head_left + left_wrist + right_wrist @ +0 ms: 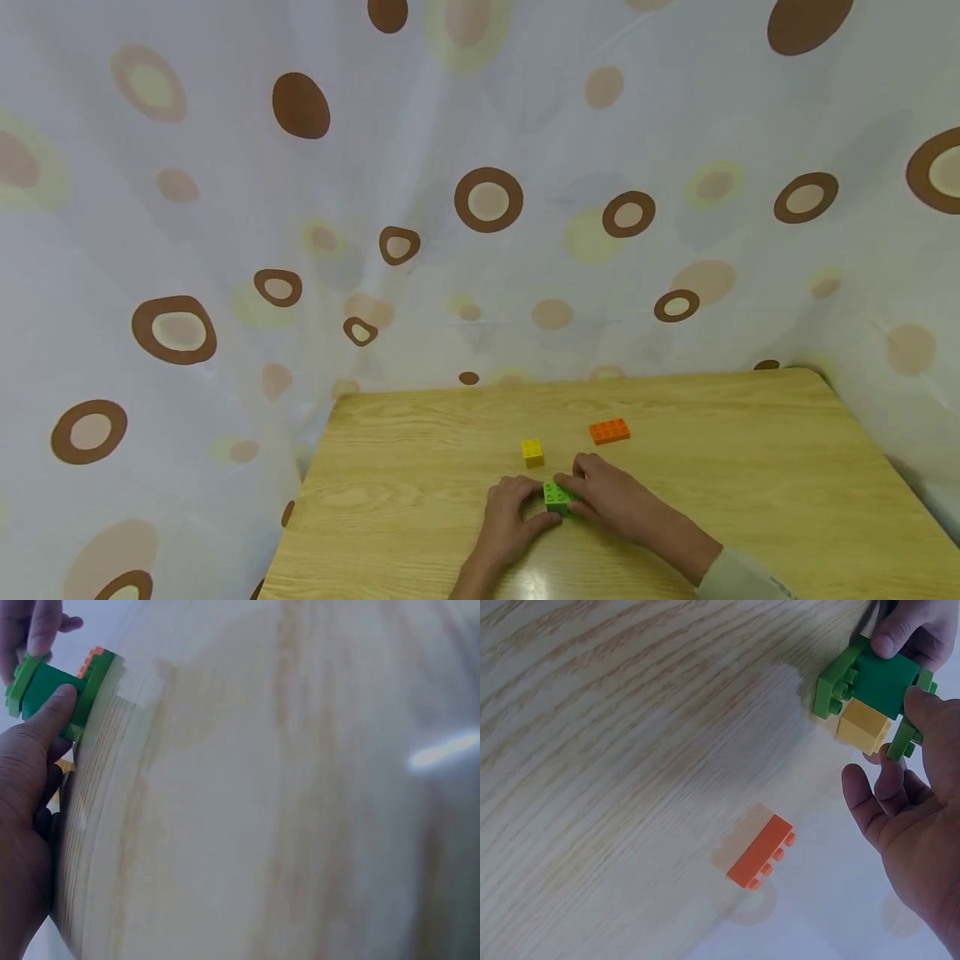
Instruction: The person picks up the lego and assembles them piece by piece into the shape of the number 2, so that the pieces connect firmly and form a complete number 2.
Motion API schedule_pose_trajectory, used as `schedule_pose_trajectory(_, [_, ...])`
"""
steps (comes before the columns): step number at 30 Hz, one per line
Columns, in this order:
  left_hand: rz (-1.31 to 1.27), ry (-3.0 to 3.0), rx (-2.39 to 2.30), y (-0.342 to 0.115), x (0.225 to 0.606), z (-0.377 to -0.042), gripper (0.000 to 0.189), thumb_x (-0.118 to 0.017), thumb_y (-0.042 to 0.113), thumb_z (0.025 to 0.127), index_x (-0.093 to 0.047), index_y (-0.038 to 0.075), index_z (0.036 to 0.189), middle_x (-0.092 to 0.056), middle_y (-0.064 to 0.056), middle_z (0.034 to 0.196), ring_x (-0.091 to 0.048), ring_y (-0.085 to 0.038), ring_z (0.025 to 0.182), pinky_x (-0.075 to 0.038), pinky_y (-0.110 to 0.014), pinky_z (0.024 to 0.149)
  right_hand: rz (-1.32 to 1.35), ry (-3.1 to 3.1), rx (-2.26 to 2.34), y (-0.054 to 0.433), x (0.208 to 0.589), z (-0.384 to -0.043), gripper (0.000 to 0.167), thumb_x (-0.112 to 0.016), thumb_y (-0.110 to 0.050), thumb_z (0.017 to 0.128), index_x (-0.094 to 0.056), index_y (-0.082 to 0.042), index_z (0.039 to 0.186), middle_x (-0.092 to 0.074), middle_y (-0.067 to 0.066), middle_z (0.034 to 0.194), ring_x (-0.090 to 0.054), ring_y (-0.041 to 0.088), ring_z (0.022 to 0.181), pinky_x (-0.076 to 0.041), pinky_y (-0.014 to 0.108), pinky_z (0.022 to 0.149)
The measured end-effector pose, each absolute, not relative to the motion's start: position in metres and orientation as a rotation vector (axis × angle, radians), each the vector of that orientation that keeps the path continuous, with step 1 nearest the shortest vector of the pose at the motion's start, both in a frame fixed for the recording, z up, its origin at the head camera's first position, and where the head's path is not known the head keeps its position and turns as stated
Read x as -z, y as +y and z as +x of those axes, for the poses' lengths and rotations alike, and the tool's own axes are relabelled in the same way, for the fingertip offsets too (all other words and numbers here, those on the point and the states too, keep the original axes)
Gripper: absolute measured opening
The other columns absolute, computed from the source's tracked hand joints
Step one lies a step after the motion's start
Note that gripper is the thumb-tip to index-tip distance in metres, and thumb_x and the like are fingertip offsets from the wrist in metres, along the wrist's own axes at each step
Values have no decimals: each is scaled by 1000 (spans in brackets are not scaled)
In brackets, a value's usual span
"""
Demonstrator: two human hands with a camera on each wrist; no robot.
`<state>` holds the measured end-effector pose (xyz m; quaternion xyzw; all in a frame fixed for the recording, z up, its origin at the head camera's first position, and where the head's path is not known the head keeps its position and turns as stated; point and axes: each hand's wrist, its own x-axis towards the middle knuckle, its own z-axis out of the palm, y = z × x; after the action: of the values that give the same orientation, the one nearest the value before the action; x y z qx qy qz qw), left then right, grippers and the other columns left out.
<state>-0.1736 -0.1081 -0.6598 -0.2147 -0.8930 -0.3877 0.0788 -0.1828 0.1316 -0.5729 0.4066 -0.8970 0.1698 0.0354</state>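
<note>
On the wood-grain table (420, 433), the left hand (504, 521) grips a dark green, squarish plastic block (885, 679), likely to steady it, while the right hand (615, 497) pinches the light green studded plastic plate (557, 494) on top; whether they fully join is hard to tell.

Light wood-grain tabletop (405, 450), yellow brick (533, 454), orange brick (610, 431), green brick stack (556, 498) apparently resting on it too

Looks like smooth plastic on green bricks (558, 495), yellow brick (532, 453), orange brick (609, 431). Glossy wood grain on tabletop (735, 450). Smooth-ish dotted curtain (525, 125), cloth or plastic sheet, can't tell tbh.
</note>
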Motion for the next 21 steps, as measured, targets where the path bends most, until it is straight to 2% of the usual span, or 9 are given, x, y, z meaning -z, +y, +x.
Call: schedule_pose_trajectory(21, [-629,-2697,1163,-109,660,-174,35,-83,47,89,-75,28,118,-72,21,115,-60,-4,110,-43,-41,102,1253,-2761,-498,131,578,-186,41,-75,-23,100,-70,-10,139,-51,-3,102,-41,7,83,-43,24,68])
